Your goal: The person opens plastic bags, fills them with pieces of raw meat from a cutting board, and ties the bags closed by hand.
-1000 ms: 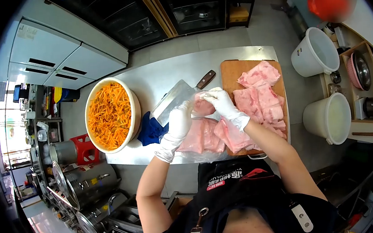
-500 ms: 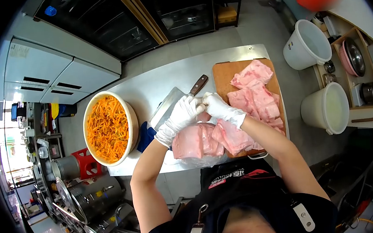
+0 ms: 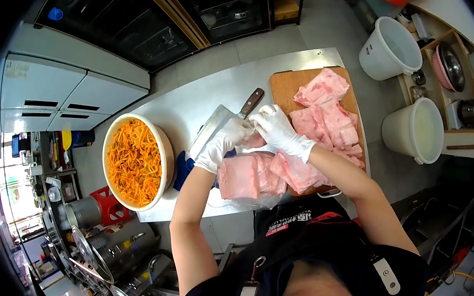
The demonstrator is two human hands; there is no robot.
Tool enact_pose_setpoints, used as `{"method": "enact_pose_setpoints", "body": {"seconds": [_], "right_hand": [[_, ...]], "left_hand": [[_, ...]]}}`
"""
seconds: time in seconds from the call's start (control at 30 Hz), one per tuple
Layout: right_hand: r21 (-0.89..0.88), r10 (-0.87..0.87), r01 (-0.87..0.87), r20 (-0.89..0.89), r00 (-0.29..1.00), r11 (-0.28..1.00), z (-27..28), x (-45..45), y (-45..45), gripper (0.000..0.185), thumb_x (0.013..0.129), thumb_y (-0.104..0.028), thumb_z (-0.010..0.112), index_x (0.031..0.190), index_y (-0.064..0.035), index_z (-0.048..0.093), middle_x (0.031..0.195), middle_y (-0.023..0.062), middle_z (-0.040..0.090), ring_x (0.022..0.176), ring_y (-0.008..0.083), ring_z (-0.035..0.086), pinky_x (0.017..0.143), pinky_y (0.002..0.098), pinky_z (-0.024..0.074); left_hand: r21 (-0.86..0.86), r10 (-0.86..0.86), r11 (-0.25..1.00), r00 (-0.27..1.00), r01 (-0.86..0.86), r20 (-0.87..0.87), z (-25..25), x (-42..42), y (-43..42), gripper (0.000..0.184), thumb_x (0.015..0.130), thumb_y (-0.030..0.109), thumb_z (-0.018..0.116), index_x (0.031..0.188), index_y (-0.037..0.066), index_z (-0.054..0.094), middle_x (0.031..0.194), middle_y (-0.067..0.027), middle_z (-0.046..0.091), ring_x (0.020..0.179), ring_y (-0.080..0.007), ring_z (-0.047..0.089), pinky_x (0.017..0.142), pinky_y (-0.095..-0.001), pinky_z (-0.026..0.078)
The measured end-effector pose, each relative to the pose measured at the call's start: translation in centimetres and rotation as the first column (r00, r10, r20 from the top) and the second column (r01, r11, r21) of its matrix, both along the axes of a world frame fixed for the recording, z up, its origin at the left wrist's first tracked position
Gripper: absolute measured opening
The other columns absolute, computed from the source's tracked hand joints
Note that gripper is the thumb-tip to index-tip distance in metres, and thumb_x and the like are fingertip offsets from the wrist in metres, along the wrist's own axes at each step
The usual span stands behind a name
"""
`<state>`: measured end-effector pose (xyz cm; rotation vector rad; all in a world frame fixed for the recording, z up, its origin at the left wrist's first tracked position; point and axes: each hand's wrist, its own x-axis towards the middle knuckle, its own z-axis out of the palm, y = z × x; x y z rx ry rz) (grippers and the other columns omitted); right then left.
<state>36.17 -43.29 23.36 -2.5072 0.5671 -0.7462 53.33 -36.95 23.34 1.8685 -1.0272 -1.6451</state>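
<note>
My left hand (image 3: 226, 141), in a white glove, is closed at the top of a clear plastic bag with a piece of pink meat (image 3: 255, 141) in it. My right hand (image 3: 276, 129), also gloved, pinches the bag's top beside it, the fingertips of both hands nearly touching. A cleaver (image 3: 210, 129) with a brown handle lies just beyond my left hand. Pale pink meat slabs (image 3: 239, 178) on plastic film lie below my hands. More meat pieces (image 3: 322, 90) rest on a wooden cutting board (image 3: 283, 87) to the right.
A round tub (image 3: 165, 154) of orange shreds stands on the metal table (image 3: 187, 99) at the left, beside a dark blue cloth (image 3: 182, 171). Two white buckets (image 3: 373, 57) stand right of the table, near shelves with bowls. Steel pots and a red stool are at the lower left.
My hands have come together at the bag's top, and the meat in it now hangs lower, mostly hidden by my fingers. The camera view has shifted slightly.
</note>
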Motion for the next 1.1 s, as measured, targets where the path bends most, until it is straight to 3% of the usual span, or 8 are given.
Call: {"method": "enact_pose_setpoints", "body": {"seconds": [0.1,0.23,0.4,0.6,0.77,0.87,0.93,1.1], "right_hand": [[0.068,-0.081,0.077,0.054,0.995,0.995,-0.3,-0.2,-0.3,0.016,0.077,-0.015,0.060,0.091,-0.0092,0.058,0.090,0.0073,0.060,0.090,0.0275,0.054,0.078,0.0394,0.0409],[0.339,-0.126,0.120,-0.003,0.992,0.933,0.5,-1.9,-0.1,0.014,0.076,-0.018,0.066,0.082,-0.0071,0.060,0.082,0.0077,0.061,0.080,0.0257,0.057,0.072,0.0370,0.0448],[0.826,-0.192,0.107,0.001,0.981,0.553,-0.3,-1.0,2.3,0.011,0.077,-0.010,0.070,0.079,-0.0020,0.063,0.070,0.0031,0.060,0.065,0.0105,0.053,0.062,0.0257,0.0450],[0.744,-0.154,0.148,-0.061,0.986,0.652,-0.5,-0.1,2.0,0.010,0.078,-0.010,0.067,0.077,-0.0022,0.060,0.066,0.0057,0.057,0.060,0.0135,0.052,0.057,0.0298,0.0430],[0.461,-0.185,0.196,-0.070,0.980,0.866,0.7,-0.7,1.4,0.013,0.077,-0.013,0.060,0.071,-0.0029,0.055,0.070,0.0163,0.059,0.070,0.0349,0.059,0.062,0.0432,0.0447],[0.172,-0.194,0.227,-0.189,0.963,0.959,-2.6,-2.0,0.0,0.008,0.076,-0.010,0.056,0.072,-0.0027,0.056,0.071,0.0188,0.059,0.072,0.0370,0.058,0.064,0.0451,0.0456],[0.197,-0.211,0.263,-0.247,0.946,0.945,-2.8,-1.9,-0.1,0.006,0.077,-0.007,0.057,0.074,-0.0015,0.055,0.074,0.0195,0.059,0.072,0.0361,0.058,0.065,0.0444,0.0460],[0.555,-0.183,0.289,-0.239,0.954,0.780,0.0,-1.2,-0.5,0.008,0.077,-0.009,0.058,0.072,-0.0030,0.055,0.069,0.0186,0.060,0.067,0.0356,0.060,0.060,0.0420,0.0460]], "left_hand": [[0.049,-0.280,0.960,0.957,0.277,0.079,0.7,0.9,-0.9,0.025,0.082,0.027,0.068,0.079,0.002,0.067,0.058,0.0011,0.053,0.050,-0.0098,0.045,0.045,-0.0265,0.037],[0.097,-0.034,0.993,0.965,0.061,-0.261,-0.7,1.6,0.3,0.022,0.082,0.026,0.070,0.080,0.004,0.066,0.054,0.0040,0.047,0.047,-0.0070,0.038,0.043,-0.0219,0.032],[0.163,0.078,0.987,0.922,-0.017,-0.378,-1.3,1.4,0.6,0.021,0.082,0.024,0.071,0.086,0.003,0.066,0.059,0.0042,0.049,0.047,-0.0061,0.038,0.043,-0.0214,0.031],[0.113,0.137,0.989,0.860,-0.093,-0.491,-0.3,2.2,1.4,0.014,0.084,0.014,0.067,0.091,0.001,0.066,0.070,0.0010,0.057,0.055,-0.0061,0.046,0.049,-0.0197,0.038],[-0.141,-0.043,0.989,0.999,0.045,0.021,3.4,1.2,2.2,0.013,0.085,0.011,0.061,0.092,0.002,0.067,0.074,-0.0040,0.063,0.065,-0.0142,0.056,0.061,-0.0260,0.046],[-0.040,-0.210,0.961,0.811,0.275,0.546,4.8,0.8,2.0,0.015,0.079,0.014,0.060,0.084,0.003,0.068,0.073,-0.0161,0.066,0.067,-0.0246,0.064,0.064,-0.0336,0.051],[-0.132,-0.160,0.941,0.752,0.312,0.639,-0.7,1.2,2.8,0.017,0.077,0.017,0.056,0.079,0.003,0.067,0.079,-0.0211,0.064,0.077,-0.0377,0.062,0.072,-0.0439,0.049],[-0.356,-0.038,0.858,0.736,0.372,0.676,2.7,1.3,3.8,0.012,0.082,0.011,0.058,0.087,0.003,0.065,0.075,-0.0180,0.064,0.066,-0.0279,0.062,0.064,-0.0356,0.049]]}}
